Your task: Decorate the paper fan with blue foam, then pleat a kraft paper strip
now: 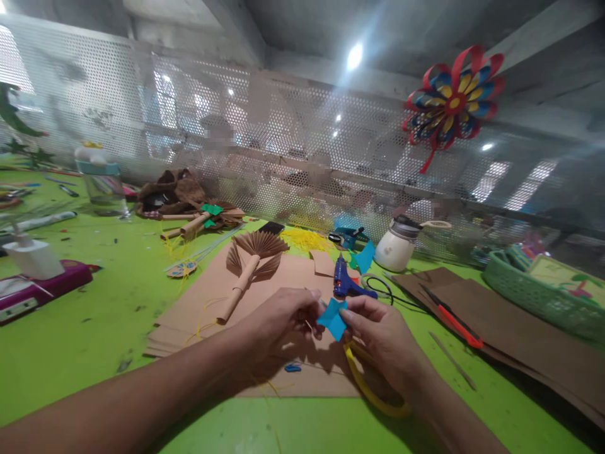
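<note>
Pinching a blue paper piece (333,320), low at the frame's centre, between thumb and finger of the right hand (384,329). Curling the left hand (289,314) just beside it, masking any hold: impossible to say. Apparently showing four lobes already shaped, yet standing apart from the pleated brown fan (259,244) and paper tube (240,287) left of centre; leaving any remaining work unclear.

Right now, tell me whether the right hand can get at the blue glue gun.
Probably yes: the blue glue gun lies just beyond the right hand, nothing visible blocking it, though that hand pinches a blue paper cutout.
</note>
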`<state>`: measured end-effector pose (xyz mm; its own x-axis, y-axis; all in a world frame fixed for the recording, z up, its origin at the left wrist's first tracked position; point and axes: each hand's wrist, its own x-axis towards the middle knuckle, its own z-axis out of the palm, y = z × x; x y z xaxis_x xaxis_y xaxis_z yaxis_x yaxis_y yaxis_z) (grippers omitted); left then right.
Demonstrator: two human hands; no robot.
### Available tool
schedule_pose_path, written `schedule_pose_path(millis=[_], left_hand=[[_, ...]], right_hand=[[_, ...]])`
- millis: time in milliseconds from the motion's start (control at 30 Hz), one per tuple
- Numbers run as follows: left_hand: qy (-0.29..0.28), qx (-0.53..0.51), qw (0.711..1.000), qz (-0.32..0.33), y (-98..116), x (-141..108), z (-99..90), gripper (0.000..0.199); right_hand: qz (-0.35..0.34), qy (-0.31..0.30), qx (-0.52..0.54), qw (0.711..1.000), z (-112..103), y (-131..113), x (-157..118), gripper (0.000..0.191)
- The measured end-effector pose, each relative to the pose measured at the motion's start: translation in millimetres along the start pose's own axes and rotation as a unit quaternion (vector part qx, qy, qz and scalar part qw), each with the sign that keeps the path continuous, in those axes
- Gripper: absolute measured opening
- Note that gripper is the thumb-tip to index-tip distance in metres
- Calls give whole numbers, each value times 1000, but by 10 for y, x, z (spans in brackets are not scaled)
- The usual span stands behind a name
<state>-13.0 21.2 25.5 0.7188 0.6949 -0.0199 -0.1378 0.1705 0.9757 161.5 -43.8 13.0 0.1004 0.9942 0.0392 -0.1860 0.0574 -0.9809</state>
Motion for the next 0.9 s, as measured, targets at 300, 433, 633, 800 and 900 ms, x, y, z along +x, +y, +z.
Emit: schedule_pose_path(millis=[300, 433, 633, 800, 900], left_hand=[[39, -81, 994, -64, 22, -88, 75, 41], [-33, -50, 995, -76, 60, -76, 15, 37], [-82, -21, 993, -85, -6, -56, 19, 28], [-9, 24, 996, -84, -22, -47, 44, 24], [32, 42, 995, -82, -6, -35, 64, 24]], right_hand=[[-2, 13, -22, 1000, -33, -23, -13, 26], [-16, 28, -71, 997, -5, -54, -22, 27], [-38, 9, -116, 992, 82, -39, -52, 23], [-54, 2, -161, 985, 94, -88, -81, 24], [-66, 28, -198, 978, 94, -123, -97, 35]])
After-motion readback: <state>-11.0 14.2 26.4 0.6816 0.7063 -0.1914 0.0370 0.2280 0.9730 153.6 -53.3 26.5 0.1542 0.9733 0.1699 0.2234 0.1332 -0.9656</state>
